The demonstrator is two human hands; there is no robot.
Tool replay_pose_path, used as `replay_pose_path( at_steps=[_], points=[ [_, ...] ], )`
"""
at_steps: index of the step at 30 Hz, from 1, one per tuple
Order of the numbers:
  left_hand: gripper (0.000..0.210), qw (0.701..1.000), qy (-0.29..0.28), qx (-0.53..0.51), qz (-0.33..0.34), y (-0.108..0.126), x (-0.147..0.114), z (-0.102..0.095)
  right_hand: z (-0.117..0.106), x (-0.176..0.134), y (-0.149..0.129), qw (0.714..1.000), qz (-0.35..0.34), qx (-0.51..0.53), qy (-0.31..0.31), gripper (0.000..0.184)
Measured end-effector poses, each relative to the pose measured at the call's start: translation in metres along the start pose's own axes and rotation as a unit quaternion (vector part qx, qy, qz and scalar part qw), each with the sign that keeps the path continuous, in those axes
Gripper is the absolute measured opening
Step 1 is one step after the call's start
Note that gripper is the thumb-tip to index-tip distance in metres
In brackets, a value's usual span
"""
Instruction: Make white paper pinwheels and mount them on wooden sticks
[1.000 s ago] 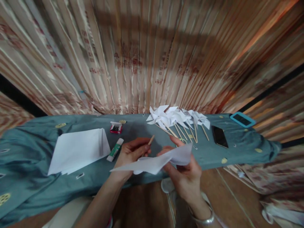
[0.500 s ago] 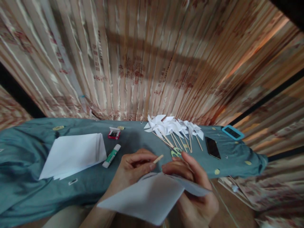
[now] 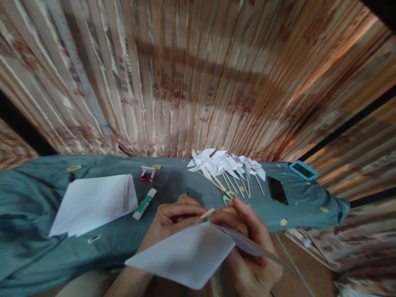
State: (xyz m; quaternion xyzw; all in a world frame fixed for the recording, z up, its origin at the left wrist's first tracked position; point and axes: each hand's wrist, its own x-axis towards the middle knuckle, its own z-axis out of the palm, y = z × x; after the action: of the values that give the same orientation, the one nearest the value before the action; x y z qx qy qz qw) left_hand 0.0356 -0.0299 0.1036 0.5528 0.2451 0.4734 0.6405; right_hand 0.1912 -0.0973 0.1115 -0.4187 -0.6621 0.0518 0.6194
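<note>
In the head view my left hand (image 3: 175,218) pinches a thin wooden stick (image 3: 208,213), whose end sticks out past the fingertips. My right hand (image 3: 244,218) is closed on a white paper pinwheel (image 3: 185,255), its folded blades spread out below both hands. Stick end and pinwheel centre are close together; whether they touch I cannot tell, since my fingers and the paper cover that spot. Just beyond my right fingertips lie scissors (image 3: 228,198) with yellow-green handles. Several white pinwheels (image 3: 221,161) on wooden sticks rest behind them.
A stack of white paper (image 3: 93,202) lies at the left, with a glue stick (image 3: 144,203) beside it. Behind stands a small open red box (image 3: 147,174) with dark bits inside. A phone (image 3: 277,190) and a blue-framed device (image 3: 303,170) lie right on the green cloth (image 3: 173,177).
My left hand and the stick have dropped slightly, and the stick end is nearer my right fingers. The pinwheel has tilted a little, one blade reaching further right.
</note>
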Motion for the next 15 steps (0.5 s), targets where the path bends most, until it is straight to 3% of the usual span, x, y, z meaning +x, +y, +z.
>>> replay_pose_path(
  at_steps=[15],
  points=[
    [0.021,0.999,-0.001,0.029,-0.018,0.011,-0.001,0.004,-0.003,-0.007,0.000,0.999,0.028,-0.024,0.008,0.056]
  ],
)
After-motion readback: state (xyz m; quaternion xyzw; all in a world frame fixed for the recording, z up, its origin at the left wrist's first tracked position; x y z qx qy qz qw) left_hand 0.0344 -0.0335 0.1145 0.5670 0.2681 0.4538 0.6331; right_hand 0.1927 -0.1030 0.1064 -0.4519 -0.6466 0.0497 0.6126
